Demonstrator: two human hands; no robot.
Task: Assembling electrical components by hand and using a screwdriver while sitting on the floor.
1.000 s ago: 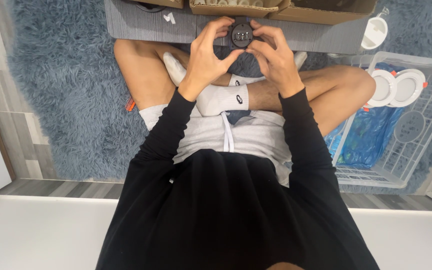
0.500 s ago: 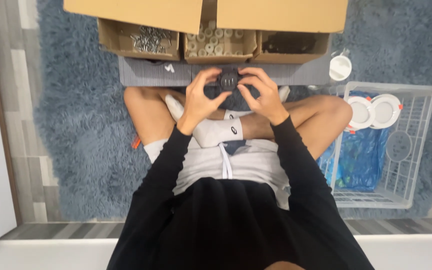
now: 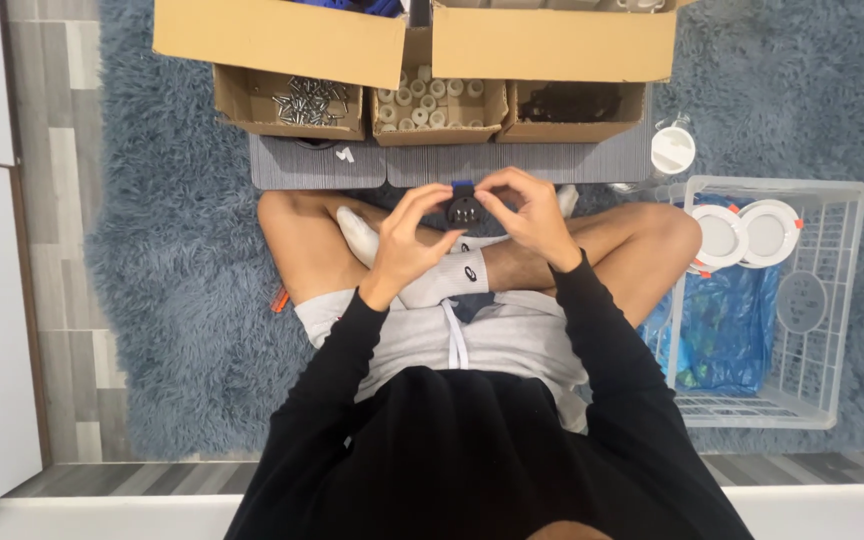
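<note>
A person sits cross-legged on a shaggy blue-grey rug [image 3: 172,300], both hands raised over the lap and meeting on one small thing. The left hand [image 3: 407,245] and the right hand [image 3: 527,220] pinch a small round black part [image 3: 464,210] between their fingertips, each grip closed on it from its own side; a bit of blue shows at the part's top edge, though what that is cannot be told. The part hangs in the air just above the crossed legs and the white socks [image 3: 432,275], just short of a grey ribbed mat [image 3: 352,165] that lies on the rug in front of the knees. Beyond the mat stand three small open cardboard trays: one with metal screws [image 3: 302,100], one with pale little cylinders [image 3: 432,100], one with dark pieces [image 3: 570,102]. Larger cardboard flaps [image 3: 282,40] overhang them. To the person's right stands a white wire basket [image 3: 832,300] holding two round white lamp fittings [image 3: 742,232] and a blue plastic bag [image 3: 722,330]. A white cup [image 3: 672,150] stands near the basket's far corner.
</note>
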